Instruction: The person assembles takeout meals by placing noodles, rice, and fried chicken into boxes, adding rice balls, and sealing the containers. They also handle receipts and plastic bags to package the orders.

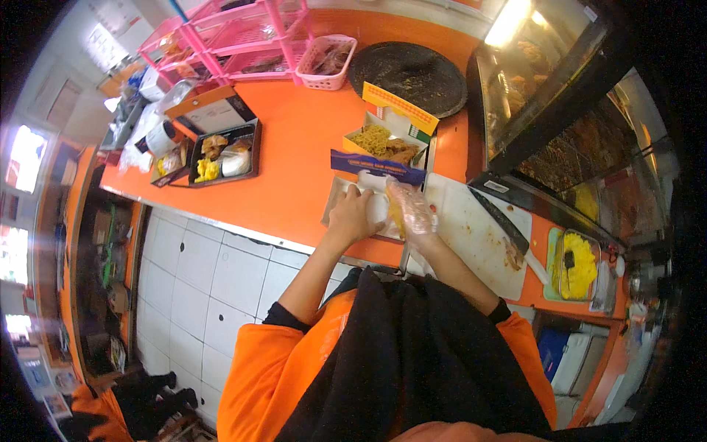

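In front of me on the orange counter (pixel 293 188) lies a paperboard food box (pixel 334 201) with its blue lid (pixel 378 166) raised. Inside it is a round white item, seemingly wrapped rice (pixel 377 207). My bare left hand (pixel 352 212) reaches into the box, its bent fingers around or against the white item. My right hand (pixel 411 210) wears a clear plastic glove and holds a golden-brown piece of food, probably fried chicken (pixel 395 212), at the box's right side. Just behind stands a yellow box (pixel 400 108) holding noodles (pixel 371 140) and fried chicken (pixel 400 151).
A white cutting board (pixel 464 226) with a knife (pixel 500 221) lies at right, beside a tub of yellow food (pixel 579 265). A lit glass food cabinet (pixel 497 110), black round tray (pixel 411 74), pink basket (pixel 326 80), pink rack (pixel 248 38) and black meal box (pixel 255 149) surround the counter. Someone's orange sleeve (pixel 99 414) shows lower left.
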Available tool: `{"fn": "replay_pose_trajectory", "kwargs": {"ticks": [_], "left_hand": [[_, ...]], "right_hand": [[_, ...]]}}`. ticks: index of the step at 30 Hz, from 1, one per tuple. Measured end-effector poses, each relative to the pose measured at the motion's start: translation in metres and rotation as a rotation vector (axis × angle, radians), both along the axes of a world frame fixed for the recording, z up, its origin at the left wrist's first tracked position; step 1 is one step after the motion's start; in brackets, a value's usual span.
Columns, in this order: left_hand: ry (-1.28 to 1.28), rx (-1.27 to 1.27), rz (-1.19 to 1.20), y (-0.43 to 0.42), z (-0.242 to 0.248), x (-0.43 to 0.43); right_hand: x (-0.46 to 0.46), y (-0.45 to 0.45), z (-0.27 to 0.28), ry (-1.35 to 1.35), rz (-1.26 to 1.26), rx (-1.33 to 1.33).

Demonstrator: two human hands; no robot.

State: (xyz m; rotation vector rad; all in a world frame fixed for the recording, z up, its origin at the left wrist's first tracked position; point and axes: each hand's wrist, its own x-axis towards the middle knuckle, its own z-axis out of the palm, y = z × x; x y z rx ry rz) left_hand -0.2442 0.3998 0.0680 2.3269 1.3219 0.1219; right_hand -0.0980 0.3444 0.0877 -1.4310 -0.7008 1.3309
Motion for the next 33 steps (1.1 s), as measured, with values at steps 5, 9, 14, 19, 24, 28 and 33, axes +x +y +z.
{"fn": "replay_pose_trajectory", "kwargs": {"ticks": [5, 9, 14, 19, 24, 28, 33], "left_hand": [[-0.049, 0.042, 0.066, -0.008, -0.010, 0.000], [-0.067, 0.053, 0.119, -0.007, -0.021, -0.013], [-0.139, 0.010, 0.108, -0.007, -0.012, -0.013], [-0.132, 0.112, 0.091, -0.006, -0.024, -0.014], [-0.157, 0.117, 0.064, -0.008, -0.019, -0.018], [-0.199, 0.123, 0.045, -0.009, -0.013, -0.016], [-0.410, 0.215, 0.036, -0.013, 0.000, -0.035]], "right_hand": [[0.015, 0.033, -0.137, -0.912, 0.038, 0.003], [-0.023, 0.008, -0.046, -1.287, 0.137, -0.034], [-0.027, -0.006, 0.026, -1.227, 0.488, -0.093], [-0.028, 0.004, 0.017, -1.236, 0.391, -0.257], [-0.034, 0.000, 0.007, -1.326, 0.415, -0.066], [-0.024, 0.019, -0.023, -1.338, 0.477, -0.240], [0.003, -0.006, 0.001, -1.068, 0.395, 0.203]]}}
